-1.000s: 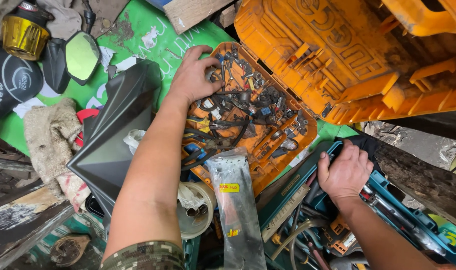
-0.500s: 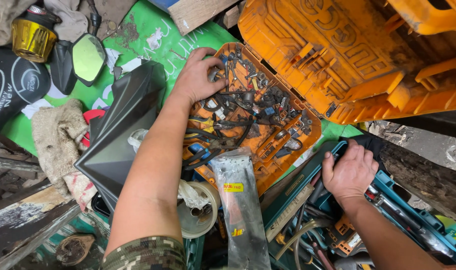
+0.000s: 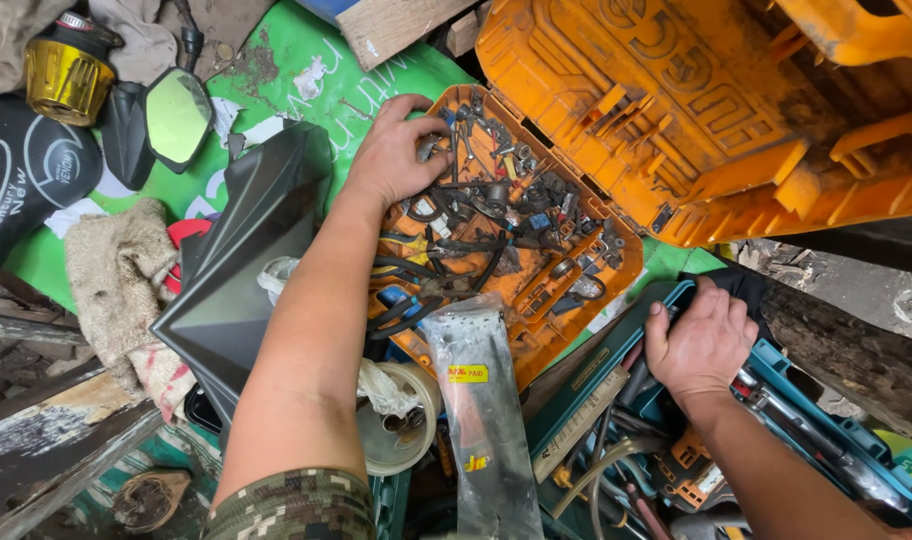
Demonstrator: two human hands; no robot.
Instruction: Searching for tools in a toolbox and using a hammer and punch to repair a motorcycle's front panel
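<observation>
Orange plastic tray of greasy metal bits under left hand.

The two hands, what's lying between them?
In the head view, between the left hand and right hand lies the orange tray full of small metal parts.
</observation>
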